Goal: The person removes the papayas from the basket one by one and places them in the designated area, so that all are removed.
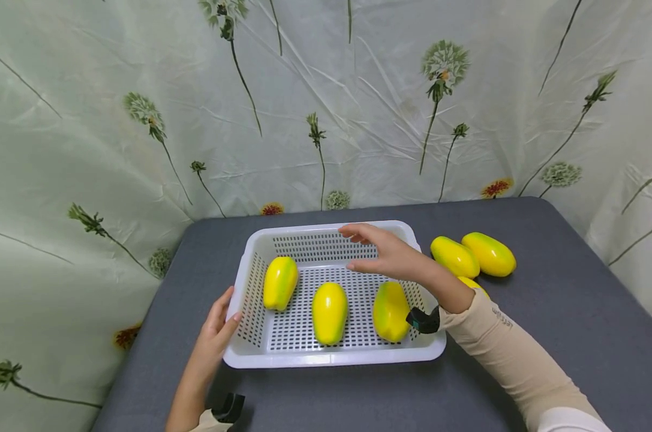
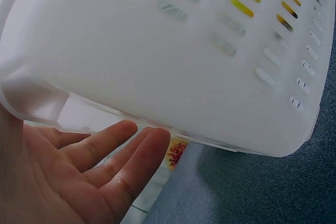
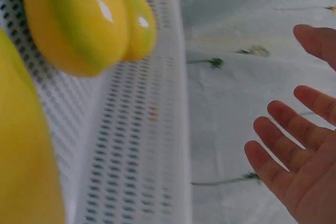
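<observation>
While the left hand (image 1: 213, 331) rests relaxed against the side of the basket (image 1: 331, 360) holding three yellow fruits (image 1: 330, 314), the right hand (image 1: 393, 255) hovers above, wide and empty, apparently between transfers, so the next move likely calls for gripping another fruit (image 1: 455, 257) from the counter (image 1: 560, 300).

Head cam: we look forward and down from furthest back, taking in bench (image 1: 336, 399), basket (image 1: 331, 360), left hand (image 1: 213, 330), right hand (image 1: 390, 255) and curtain (image 1: 379, 90). Left wrist: we're very close to the basket's outer left side, view tilted. Right wrist: we're close over the basket, frame rolled sideways, facing its far wall and the curtain. All three share the basket; head and right wrist both see inside.
</observation>
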`<action>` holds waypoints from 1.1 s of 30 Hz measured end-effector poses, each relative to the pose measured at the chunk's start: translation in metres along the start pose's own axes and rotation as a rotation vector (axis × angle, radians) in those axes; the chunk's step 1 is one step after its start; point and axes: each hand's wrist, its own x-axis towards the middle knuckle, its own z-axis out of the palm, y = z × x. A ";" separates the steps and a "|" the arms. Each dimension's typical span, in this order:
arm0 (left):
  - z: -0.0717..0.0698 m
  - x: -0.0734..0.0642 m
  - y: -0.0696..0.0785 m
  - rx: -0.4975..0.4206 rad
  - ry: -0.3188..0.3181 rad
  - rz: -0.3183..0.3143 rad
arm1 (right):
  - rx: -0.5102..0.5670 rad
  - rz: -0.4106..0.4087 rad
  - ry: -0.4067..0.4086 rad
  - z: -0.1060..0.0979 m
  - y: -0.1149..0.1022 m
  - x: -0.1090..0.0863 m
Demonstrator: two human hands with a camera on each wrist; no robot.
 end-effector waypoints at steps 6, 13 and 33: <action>0.000 0.000 -0.001 -0.002 -0.008 0.009 | 0.018 0.035 -0.118 0.019 0.006 0.013; 0.001 0.000 0.000 0.002 -0.010 0.005 | 0.059 0.091 -0.245 0.040 0.013 0.024; 0.001 0.001 0.001 0.014 0.002 -0.004 | -0.086 0.191 -0.555 0.062 0.021 0.026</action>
